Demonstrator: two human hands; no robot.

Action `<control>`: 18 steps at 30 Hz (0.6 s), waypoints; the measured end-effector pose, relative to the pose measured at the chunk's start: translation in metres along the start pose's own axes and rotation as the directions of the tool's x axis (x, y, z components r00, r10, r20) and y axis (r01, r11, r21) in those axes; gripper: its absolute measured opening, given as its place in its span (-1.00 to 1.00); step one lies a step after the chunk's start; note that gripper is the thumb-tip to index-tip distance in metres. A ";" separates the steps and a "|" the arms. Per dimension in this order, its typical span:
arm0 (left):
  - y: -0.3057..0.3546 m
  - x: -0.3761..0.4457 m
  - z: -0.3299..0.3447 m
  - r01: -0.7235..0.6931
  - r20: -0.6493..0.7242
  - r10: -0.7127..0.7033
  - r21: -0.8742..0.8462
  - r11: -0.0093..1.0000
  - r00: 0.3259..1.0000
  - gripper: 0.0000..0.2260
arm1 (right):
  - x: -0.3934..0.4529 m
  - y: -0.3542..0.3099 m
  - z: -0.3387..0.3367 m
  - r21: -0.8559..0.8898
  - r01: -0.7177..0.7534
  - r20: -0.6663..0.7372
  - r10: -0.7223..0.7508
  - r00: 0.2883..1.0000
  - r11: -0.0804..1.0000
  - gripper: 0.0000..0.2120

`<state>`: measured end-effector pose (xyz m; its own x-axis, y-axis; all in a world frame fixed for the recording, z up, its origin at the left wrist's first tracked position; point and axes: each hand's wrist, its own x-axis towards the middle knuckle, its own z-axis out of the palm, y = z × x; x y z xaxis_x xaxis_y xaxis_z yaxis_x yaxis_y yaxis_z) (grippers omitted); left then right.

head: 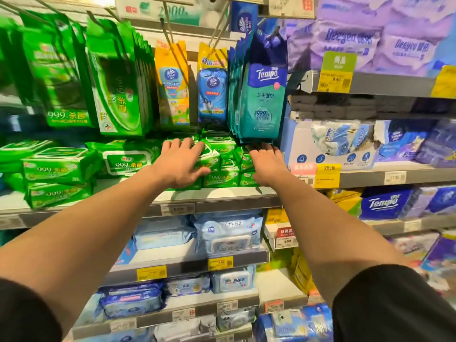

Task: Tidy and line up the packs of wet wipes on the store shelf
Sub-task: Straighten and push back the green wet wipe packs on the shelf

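Left hand: my left hand (181,164) lies flat on the small green packs (219,166), fingers straight and spread, thumb against the front of the stack
Right hand: my right hand (265,164) reaches into the right end of the same stack, fingers straight and close together, tips hidden under the hanging Tempo pack (264,102); it clasps nothing that I can see
Green packs: stacked in short columns on the shelf (222,196), between my two hands, fronts reading "999" with Chinese characters
Large packs: bigger green tubs (59,166) of the same "999" brand sit to the left on the same shelf, piled unevenly and tilted
Hanging rows: green "999" bags (116,90) on hooks at the left, yellow Vinda packs (172,87) in the middle, teal and blue Tempo pack marked "99.9%" at the right
Price tags: a yellow tag (334,81) reads "9.90"; another yellow tag (328,176) just beside my right hand has small print I cannot read
Lower shelves: pale blue wipes (229,233) below; a blue Tempo box (385,203) to the right
Top right: purple Deeyeo tissue (350,40)
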<state>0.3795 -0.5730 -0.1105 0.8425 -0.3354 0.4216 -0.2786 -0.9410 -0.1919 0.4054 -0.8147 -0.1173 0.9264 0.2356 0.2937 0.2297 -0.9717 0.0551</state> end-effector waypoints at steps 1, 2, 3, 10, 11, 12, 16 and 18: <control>-0.001 0.001 -0.001 0.000 0.003 0.001 -0.001 1.000 1.000 -0.35 | 0.000 0.000 0.000 0.000 -0.005 0.002 0.005 1.000 1.000 -0.58; -0.001 0.003 -0.002 -0.002 0.008 0.002 -0.002 1.000 1.000 -0.35 | 0.001 -0.001 -0.001 -0.001 -0.008 0.000 0.008 1.000 1.000 -0.59; -0.002 0.005 -0.002 -0.004 0.016 0.004 -0.001 1.000 1.000 -0.35 | 0.001 -0.001 0.000 -0.003 -0.011 -0.003 0.011 1.000 1.000 -0.59; 0.004 0.024 0.000 -0.041 0.083 0.042 -0.009 0.999 0.996 -0.33 | 0.001 -0.001 0.001 -0.016 -0.005 0.002 0.005 1.000 1.000 -0.54; 0.006 0.028 0.001 -0.057 0.092 0.058 -0.012 0.998 0.994 -0.33 | 0.000 0.000 0.002 -0.019 0.004 -0.003 -0.004 1.000 1.000 -0.53; 0.008 0.032 0.002 -0.075 0.101 0.076 -0.013 0.997 0.992 -0.34 | -0.003 0.002 0.004 -0.024 0.017 -0.018 -0.017 1.000 1.000 -0.50; 0.018 0.048 0.003 -0.106 0.125 0.108 -0.020 0.994 0.986 -0.35 | -0.025 0.019 0.016 -0.099 0.106 -0.158 -0.120 0.980 0.990 -0.33; 0.024 0.056 0.003 -0.123 0.127 0.125 -0.021 0.992 0.984 -0.34 | -0.039 0.027 0.021 -0.140 0.143 -0.188 -0.168 0.968 0.980 -0.32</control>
<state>0.4213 -0.6146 -0.0938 0.8530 -0.4418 0.2779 -0.3897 -0.8933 -0.2241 0.3815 -0.8498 -0.1478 0.8016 0.3883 0.4546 0.3159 -0.9206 0.2294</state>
